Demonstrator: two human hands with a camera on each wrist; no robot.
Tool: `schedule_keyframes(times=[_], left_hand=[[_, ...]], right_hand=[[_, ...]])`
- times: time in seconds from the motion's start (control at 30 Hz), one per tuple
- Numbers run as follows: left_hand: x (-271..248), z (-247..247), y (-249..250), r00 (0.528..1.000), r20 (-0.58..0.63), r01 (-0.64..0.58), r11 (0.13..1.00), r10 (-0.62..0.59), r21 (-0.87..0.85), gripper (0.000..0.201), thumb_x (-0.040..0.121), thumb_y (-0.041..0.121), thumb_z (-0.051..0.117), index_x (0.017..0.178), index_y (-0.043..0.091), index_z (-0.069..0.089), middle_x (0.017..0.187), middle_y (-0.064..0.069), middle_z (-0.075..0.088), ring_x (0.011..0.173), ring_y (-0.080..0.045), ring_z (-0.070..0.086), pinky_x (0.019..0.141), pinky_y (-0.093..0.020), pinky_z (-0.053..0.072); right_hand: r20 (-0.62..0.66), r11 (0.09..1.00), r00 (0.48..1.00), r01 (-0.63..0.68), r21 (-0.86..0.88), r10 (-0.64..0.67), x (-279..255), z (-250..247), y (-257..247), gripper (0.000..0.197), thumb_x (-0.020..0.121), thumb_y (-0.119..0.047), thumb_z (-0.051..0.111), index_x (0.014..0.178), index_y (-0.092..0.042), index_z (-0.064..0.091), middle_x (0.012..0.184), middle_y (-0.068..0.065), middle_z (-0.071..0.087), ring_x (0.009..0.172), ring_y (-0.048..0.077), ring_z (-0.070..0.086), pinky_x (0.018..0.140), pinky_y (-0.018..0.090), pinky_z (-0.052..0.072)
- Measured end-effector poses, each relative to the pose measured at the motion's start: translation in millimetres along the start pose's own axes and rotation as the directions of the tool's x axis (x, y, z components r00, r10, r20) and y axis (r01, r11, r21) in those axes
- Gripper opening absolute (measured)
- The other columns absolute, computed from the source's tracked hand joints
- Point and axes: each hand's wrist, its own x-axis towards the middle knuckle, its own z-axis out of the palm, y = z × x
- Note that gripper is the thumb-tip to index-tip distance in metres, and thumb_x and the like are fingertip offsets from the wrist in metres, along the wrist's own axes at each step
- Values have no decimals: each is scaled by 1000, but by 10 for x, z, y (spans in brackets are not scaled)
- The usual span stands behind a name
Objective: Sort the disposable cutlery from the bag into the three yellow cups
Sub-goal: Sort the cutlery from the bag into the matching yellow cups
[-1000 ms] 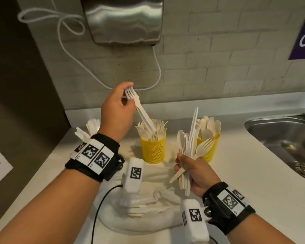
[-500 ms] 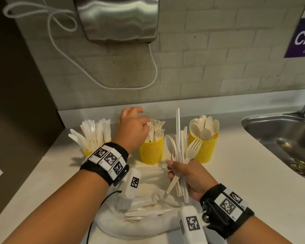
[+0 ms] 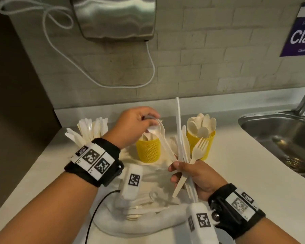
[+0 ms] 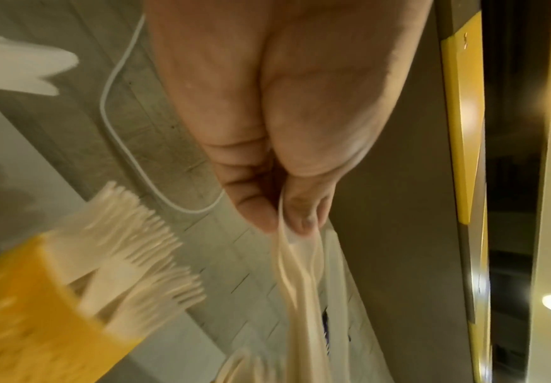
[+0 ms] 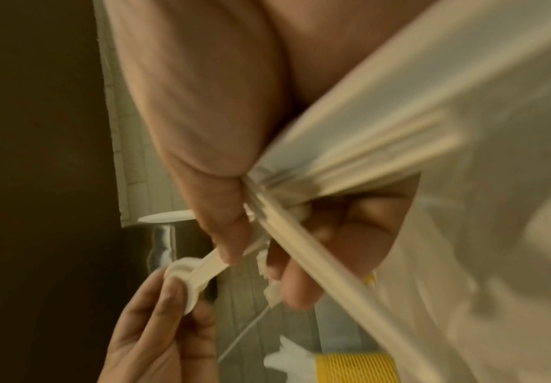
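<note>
The right hand [image 3: 199,176] grips a bundle of cutlery [image 3: 183,152] upright over the white bag [image 3: 148,224]; a fork, knives and a long thin stick fan up out of the fist, and the handles poke out below the curled fingers; the left hand [image 3: 132,127] reaches across above the middle yellow cup [image 3: 148,149] and pinches the bowl end of a spoon [image 3: 157,131] between thumb and fingertips, while the spoon's handle runs down into the right-hand bundle; half a second ago the left hand was open over that cup with nothing in it, having dropped a fork there, and it has since swung right to take the spoon; the right hand has kept its hold and hardly shifted; in the left wrist view the thumb and forefinger close on a thin pale edge, blurred, so it is probably the spoon's rim; the other left fingers are loosely bent; the right fingers are wrapped tight round the handles, thumb across the front. The middle cup holds forks; the right cup [image 3: 203,143] holds spoons; the left cup is hidden behind the left wrist, with only its knives [image 3: 90,127] showing; more cutlery lies in the bag on the counter [image 3: 245,173].
</note>
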Motion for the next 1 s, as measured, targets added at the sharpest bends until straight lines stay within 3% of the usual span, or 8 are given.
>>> schedule_keyframes(times=[0.13, 0.23, 0.3, 0.47, 0.6, 0.73, 0.83, 1.0], left_hand=[[326, 25, 170, 947, -297, -145, 987, 120, -64, 29, 85, 6, 61, 76, 34, 60, 79, 8, 60, 49, 1, 54, 51, -14, 47], [515, 316, 208, 919, -336, -222, 975, 207, -5, 21, 84, 2, 61, 82, 22, 65, 83, 12, 54, 66, -3, 59, 56, -20, 52], [628, 554, 162, 933, -264, -233, 969, 246, 82, 15, 84, 3, 60, 92, 11, 70, 85, 6, 55, 78, -18, 61, 69, -31, 55], [809, 1036, 15, 948, 19, -305, 888, 318, 344, 20, 86, 4, 56, 101, 6, 70, 103, -14, 66, 98, -29, 60, 88, -31, 46], [766, 1286, -44, 929, 349, -315, 761, 125, 567, 30, 94, 13, 45, 118, 15, 63, 118, -13, 63, 115, -30, 47, 98, -38, 39], [608, 1145, 51, 961, 278, -159, 826, 3, 540, 44, 94, 15, 37, 136, 24, 45, 144, -8, 42, 137, -24, 26, 113, -40, 24], [410, 903, 59, 985, 157, 30, 978, -63, 206, 46, 88, 11, 46, 133, 22, 47, 132, -4, 56, 121, -21, 49, 98, -34, 40], [-22, 699, -17, 839, 484, 383, 902, -250, -198, 57, 84, -1, 60, 134, 20, 42, 96, -4, 64, 76, -14, 61, 65, -22, 48]], right_hand=[[-87, 991, 995, 54, 125, -43, -168, -374, -65, 32, 68, -1, 71, 97, -6, 58, 65, 10, 60, 44, 20, 53, 45, 29, 49], [-112, 968, 993, 69, 242, -42, -273, -602, -84, 59, 47, -9, 87, 98, -10, 57, 61, 8, 56, 41, 18, 49, 42, 27, 47], [-114, 958, 993, 72, 279, -42, -320, -681, -86, 71, 36, -14, 92, 97, -11, 57, 60, 8, 54, 40, 17, 48, 40, 28, 45], [-161, 964, 986, 77, 256, -37, -358, -678, -113, 22, 73, -7, 60, 94, -11, 56, 57, 6, 50, 38, 15, 45, 40, 24, 41], [-191, 982, 980, 83, 168, -50, -324, -638, -98, 13, 86, -1, 53, 96, -9, 56, 58, 7, 49, 40, 16, 44, 42, 25, 41], [-176, 992, 983, 70, 102, -51, -276, -590, -82, 13, 87, -1, 55, 97, -9, 57, 60, 7, 50, 44, 18, 45, 46, 26, 41], [-122, 994, 991, 58, 92, -46, -212, -491, -91, 20, 81, 0, 60, 99, -8, 57, 60, 7, 52, 42, 17, 45, 44, 24, 40], [17, 993, 1000, 10, 121, -12, -97, -193, -56, 6, 77, -6, 59, 80, -2, 62, 56, 9, 54, 38, 17, 47, 40, 24, 42]])
